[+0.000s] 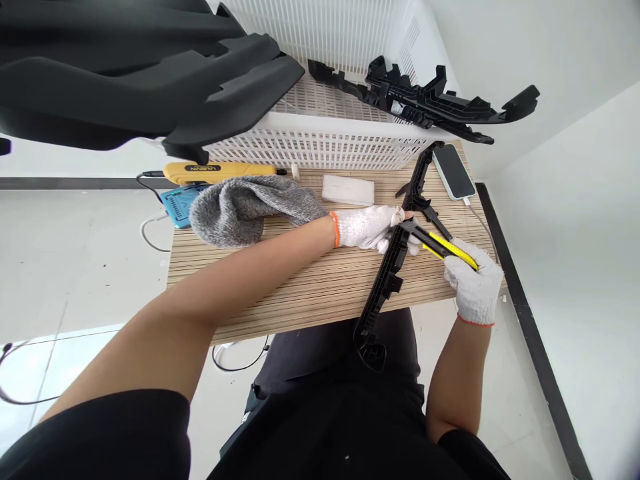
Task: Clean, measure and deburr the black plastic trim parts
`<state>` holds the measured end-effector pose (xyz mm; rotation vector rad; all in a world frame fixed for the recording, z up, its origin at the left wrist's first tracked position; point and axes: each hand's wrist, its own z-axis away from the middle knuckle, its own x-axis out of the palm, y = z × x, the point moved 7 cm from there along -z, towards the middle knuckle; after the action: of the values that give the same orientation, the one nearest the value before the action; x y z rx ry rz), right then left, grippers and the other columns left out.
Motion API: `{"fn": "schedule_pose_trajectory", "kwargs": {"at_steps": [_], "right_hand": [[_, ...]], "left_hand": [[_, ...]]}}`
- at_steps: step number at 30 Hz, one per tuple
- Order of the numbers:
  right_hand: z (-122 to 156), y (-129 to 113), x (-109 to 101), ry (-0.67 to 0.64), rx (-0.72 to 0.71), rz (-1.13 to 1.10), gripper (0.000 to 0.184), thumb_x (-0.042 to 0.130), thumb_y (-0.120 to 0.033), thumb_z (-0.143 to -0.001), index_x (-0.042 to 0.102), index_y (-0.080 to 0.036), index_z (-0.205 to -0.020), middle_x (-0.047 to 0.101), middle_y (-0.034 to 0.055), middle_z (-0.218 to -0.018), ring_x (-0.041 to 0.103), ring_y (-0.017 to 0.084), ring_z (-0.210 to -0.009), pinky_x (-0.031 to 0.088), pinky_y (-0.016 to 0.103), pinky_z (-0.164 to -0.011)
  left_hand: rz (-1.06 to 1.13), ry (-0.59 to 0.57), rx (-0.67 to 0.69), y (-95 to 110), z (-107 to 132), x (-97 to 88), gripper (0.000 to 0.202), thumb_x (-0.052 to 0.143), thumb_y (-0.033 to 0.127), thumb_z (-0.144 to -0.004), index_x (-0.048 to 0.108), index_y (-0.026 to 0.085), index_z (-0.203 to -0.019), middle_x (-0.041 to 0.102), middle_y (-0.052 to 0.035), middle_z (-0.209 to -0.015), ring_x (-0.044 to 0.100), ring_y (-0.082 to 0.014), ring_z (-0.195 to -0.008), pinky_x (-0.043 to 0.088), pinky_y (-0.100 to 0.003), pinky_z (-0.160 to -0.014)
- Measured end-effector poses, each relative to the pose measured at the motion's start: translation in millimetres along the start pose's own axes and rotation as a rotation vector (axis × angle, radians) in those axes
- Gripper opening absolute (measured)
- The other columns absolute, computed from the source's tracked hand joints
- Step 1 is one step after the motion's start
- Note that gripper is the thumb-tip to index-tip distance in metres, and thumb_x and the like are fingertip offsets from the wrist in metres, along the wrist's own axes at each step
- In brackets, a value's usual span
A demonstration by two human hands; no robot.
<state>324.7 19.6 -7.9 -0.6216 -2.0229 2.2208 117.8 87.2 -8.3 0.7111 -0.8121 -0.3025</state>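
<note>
A long, ribbed black plastic trim piece (386, 275) slants over the bench, its lower end reaching past the front edge above my lap. My left hand (369, 228), in a white knit glove with an orange cuff, is closed around the middle of it. In my right hand (475, 280), gloved the same way, is a yellow and black utility knife (453, 251). The knife's tip end meets the trim piece right beside my left thumb; the blade itself is too small to make out clearly.
Behind the bench (300, 287) stands a white plastic basket (320, 148) holding more black trim parts (425, 100). Large black panels (140, 93) overhang at upper left. A grey cloth (240, 207), yellow power tool (220, 173), white block (349, 190) and cabled phone (453, 172) lie along the back.
</note>
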Motion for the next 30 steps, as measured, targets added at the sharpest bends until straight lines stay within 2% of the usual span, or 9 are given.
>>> {"fn": "schedule_pose_trajectory", "kwargs": {"at_steps": [4,7,10,14,17,22,27,30], "right_hand": [[0.2,0.7,1.9,-0.023,0.008,0.02,0.044,0.086,-0.027,-0.066,0.08,-0.02,-0.108,0.063,-0.0028,-0.071,0.052,0.009,-0.048,0.042,0.024,-0.042],[0.1,0.8,-1.0,0.015,0.004,0.017,0.045,0.086,-0.029,-0.066,0.079,-0.02,-0.11,0.064,-0.0026,-0.07,0.052,0.009,-0.047,0.041,0.024,-0.042],[0.4,1.5,1.3,-0.026,0.013,0.026,0.044,0.087,-0.029,-0.065,0.08,-0.019,-0.108,0.065,-0.0017,-0.071,0.053,0.01,-0.048,0.042,0.024,-0.042],[0.7,0.5,-1.7,0.004,-0.001,0.015,0.045,0.086,-0.029,-0.066,0.079,-0.02,-0.109,0.065,-0.0023,-0.07,0.052,0.01,-0.048,0.042,0.024,-0.042],[0.6,1.9,0.6,-0.042,-0.002,0.039,0.044,0.087,-0.029,-0.065,0.079,-0.019,-0.108,0.066,-0.0015,-0.073,0.053,0.01,-0.049,0.042,0.024,-0.042],[0.3,2.8,-2.2,-0.017,-0.027,0.044,0.046,0.087,-0.028,-0.066,0.079,-0.02,-0.11,0.069,-0.0002,-0.08,0.055,0.01,-0.051,0.045,0.025,-0.043],[0.7,2.8,-2.9,-0.014,-0.01,0.041,0.046,0.088,-0.029,-0.066,0.079,-0.02,-0.11,0.068,-0.0008,-0.075,0.055,0.01,-0.051,0.045,0.024,-0.044],[0.6,2.9,-0.2,-0.052,-0.005,0.051,0.046,0.088,-0.028,-0.065,0.079,-0.02,-0.109,0.069,0.0002,-0.079,0.055,0.01,-0.052,0.044,0.024,-0.044]], "left_hand": [[-0.005,0.007,0.004,-0.3,-1.5,-1.8,0.034,0.036,0.037,-0.11,0.057,0.013,-0.121,0.071,-0.0037,-0.071,0.058,-0.0082,-0.04,0.038,-0.011,-0.036],[-0.007,0.009,-0.01,-1.3,-1.6,-1.6,0.034,0.034,0.035,-0.11,0.057,0.013,-0.12,0.072,-0.0042,-0.072,0.057,-0.0084,-0.039,0.039,-0.012,-0.036],[-0.023,0.029,-0.001,-0.3,-0.9,-2.4,0.034,0.031,0.034,-0.111,0.057,0.013,-0.118,0.071,-0.0044,-0.069,0.057,-0.0092,-0.038,0.037,-0.012,-0.034],[-0.017,-0.001,0.008,-0.7,-2.4,-1.9,0.034,0.034,0.035,-0.11,0.058,0.012,-0.114,0.074,-0.0084,-0.074,0.059,-0.0092,-0.04,0.038,-0.012,-0.035],[-0.006,0.019,0.016,-1.1,-4.0,-4.2,0.032,0.034,0.034,-0.11,0.057,0.013,-0.117,0.074,-0.0072,-0.076,0.06,-0.0092,-0.041,0.039,-0.012,-0.036],[0.005,0.028,0.008,-1.2,-2.8,-3.2,0.031,0.033,0.032,-0.11,0.057,0.013,-0.116,0.074,-0.007,-0.075,0.06,-0.0098,-0.04,0.039,-0.013,-0.035],[-0.013,0.015,0.002,-1.3,-1.9,-1.7,0.033,0.034,0.035,-0.11,0.057,0.012,-0.118,0.074,-0.0072,-0.076,0.06,-0.0092,-0.041,0.038,-0.012,-0.035],[-0.012,0.046,0.011,-0.3,-1.8,-3.1,0.032,0.031,0.031,-0.11,0.056,0.012,-0.119,0.074,-0.0074,-0.076,0.063,-0.0099,-0.044,0.038,-0.011,-0.035]]}}
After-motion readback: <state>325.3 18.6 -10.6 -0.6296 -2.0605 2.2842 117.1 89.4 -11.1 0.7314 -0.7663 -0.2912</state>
